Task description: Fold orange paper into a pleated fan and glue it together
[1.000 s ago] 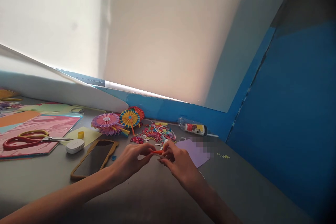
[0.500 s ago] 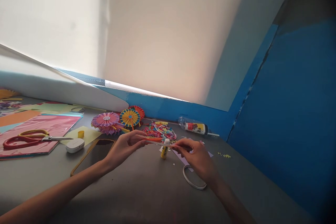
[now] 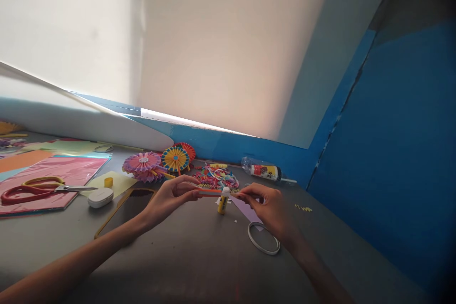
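Note:
My left hand [image 3: 178, 193] pinches one end of a narrow orange-and-pale paper strip [image 3: 210, 193] between thumb and fingers. My right hand [image 3: 261, 204] is closed in a pinch at the strip's pale far end, whose tip is partly hidden by the fingers. A yellow glue stick [image 3: 223, 203] with a white top stands upright on the table, overlapped by the strip's line from my view. Below my right hand lies a pale ring-shaped band [image 3: 263, 242], beside a lilac piece of paper [image 3: 247, 211].
Red-handled scissors [image 3: 32, 190] rest on packaged coloured paper [image 3: 71, 171] at left. Near them are a white case [image 3: 100, 197], yellow cap [image 3: 108, 182] and phone [image 3: 123, 213]. Paper rosettes [image 3: 175, 158], shredded paper [image 3: 213, 176] and a glue bottle [image 3: 265, 172] line the wall.
The strip has turned so more of its orange and pale faces show. Both hands keep their pinch and have barely shifted. The view has moved slightly.

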A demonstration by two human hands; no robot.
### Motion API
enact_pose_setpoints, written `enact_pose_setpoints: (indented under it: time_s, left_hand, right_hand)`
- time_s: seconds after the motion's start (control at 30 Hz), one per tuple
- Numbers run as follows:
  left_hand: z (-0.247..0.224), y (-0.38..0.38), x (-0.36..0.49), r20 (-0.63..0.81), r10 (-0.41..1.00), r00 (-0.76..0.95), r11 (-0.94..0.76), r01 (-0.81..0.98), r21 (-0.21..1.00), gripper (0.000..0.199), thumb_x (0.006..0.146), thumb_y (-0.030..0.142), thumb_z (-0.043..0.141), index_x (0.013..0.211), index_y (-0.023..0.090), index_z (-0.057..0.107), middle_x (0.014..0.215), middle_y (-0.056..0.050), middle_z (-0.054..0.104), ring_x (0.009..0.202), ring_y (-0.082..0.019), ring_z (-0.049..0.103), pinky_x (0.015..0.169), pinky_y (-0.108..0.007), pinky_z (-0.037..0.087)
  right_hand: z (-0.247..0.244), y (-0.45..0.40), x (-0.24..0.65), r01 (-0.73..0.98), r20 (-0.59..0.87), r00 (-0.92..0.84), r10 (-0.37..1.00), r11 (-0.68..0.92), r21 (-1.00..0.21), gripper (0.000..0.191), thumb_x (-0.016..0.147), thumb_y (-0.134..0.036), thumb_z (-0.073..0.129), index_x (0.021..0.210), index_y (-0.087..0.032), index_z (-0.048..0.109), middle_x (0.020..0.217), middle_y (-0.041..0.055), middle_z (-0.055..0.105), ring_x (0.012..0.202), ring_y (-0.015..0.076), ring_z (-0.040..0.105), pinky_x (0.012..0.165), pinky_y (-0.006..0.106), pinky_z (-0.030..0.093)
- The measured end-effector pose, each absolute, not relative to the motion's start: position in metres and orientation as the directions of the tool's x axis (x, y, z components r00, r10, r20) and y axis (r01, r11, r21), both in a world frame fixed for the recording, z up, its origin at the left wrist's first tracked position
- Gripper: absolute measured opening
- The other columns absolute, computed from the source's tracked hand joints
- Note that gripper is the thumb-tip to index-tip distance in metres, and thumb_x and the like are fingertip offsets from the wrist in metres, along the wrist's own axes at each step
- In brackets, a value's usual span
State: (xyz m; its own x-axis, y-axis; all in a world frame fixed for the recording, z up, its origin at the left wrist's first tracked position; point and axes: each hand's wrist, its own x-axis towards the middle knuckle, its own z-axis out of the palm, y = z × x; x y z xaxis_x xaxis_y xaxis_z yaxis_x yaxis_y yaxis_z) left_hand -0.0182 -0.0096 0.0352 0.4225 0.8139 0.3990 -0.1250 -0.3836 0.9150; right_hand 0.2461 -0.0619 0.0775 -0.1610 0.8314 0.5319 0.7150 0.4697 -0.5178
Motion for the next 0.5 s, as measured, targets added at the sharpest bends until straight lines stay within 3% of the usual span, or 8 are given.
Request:
enact_pose_setpoints:
  time_s: [0.27,0.5]
  left_hand:
    - [0.0361,-0.0100,-0.0192,0.435,0.782,0.446,-0.410,-0.157,0.898,0.025,0.084,0.029,0.069,0.102,0.015,0.060,0.096,-0.008,0.073,0.094,-0.022,0.069,0.084,-0.034,0.053]
    - [0.0353,-0.0091,-0.0195,0.418,0.756,0.504,-0.371,-0.195,0.908,0.021,0.086,0.029,0.066,0.101,0.016,0.058,0.096,-0.007,0.071,0.093,-0.021,0.067,0.084,-0.034,0.051]
  right_hand:
    - [0.0785,-0.0609,0.2441,0.745,0.553,-0.138,0.822,0.454,-0.488,0.018,0.088,-0.033,0.059,0.083,-0.024,0.072,0.079,0.0005,0.071,0.065,0.0156,0.059,0.054,0.024,0.037]
    - [0.0766,-0.0609,0.2428,0.671,0.490,-0.153,0.858,0.454,-0.586,0.023,0.088,-0.036,0.056,0.082,-0.021,0.072,0.073,0.0021,0.069,0.063,0.0159,0.055,0.053,0.024,0.039]
